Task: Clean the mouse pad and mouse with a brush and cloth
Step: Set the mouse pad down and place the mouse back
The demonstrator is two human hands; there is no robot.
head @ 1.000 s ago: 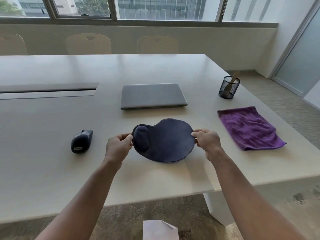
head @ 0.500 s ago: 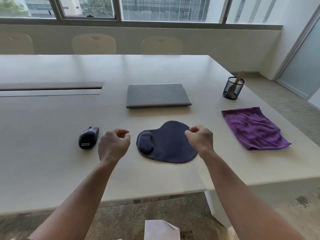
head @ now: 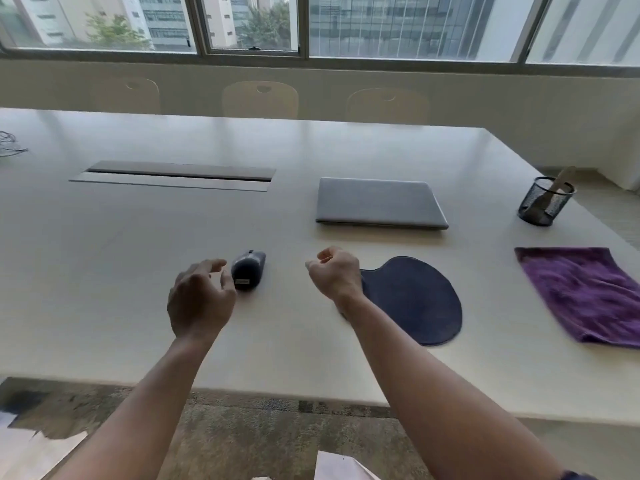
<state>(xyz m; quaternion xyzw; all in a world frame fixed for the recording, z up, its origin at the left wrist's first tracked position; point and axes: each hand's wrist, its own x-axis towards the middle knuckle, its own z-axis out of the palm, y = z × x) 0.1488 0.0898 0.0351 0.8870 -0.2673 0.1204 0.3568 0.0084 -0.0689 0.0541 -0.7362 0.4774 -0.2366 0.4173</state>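
1. Head view: the pale desk (head: 138,271) fills most of the picture, with three light chair backs (head: 260,98) behind its far edge and a row of windows (head: 408,26) above them.
2. A long grey cable hatch (head: 173,175) is set into the desk left of centre, toward the far side.
3. A closed grey laptop (head: 379,204) lies flat beyond the hands, right of centre.
4. The purple cloth (head: 585,296) lies spread flat near the desk's right edge, apart from the pad.
5. The dark blue mouse pad (head: 415,299) lies flat on the desk between the right forearm and the cloth; its left end is hidden behind the right wrist.
6. The left hand (head: 199,301) hovers just beside the mouse, its fingers spread and loosely bent, holding nothing. Whether the fingertips touch the mouse cannot be told.
7. The right hand (head: 334,271) is held above the desk at the pad's left end, fingers curled into a loose fist with nothing in it.
8. A black mesh cup (head: 543,202) stands near the far right edge, behind the cloth, with the pale handle of the brush (head: 562,178) leaning out of it.
9. The dark mouse (head: 248,270) sits on the desk between the two hands, a small light label on its near end.
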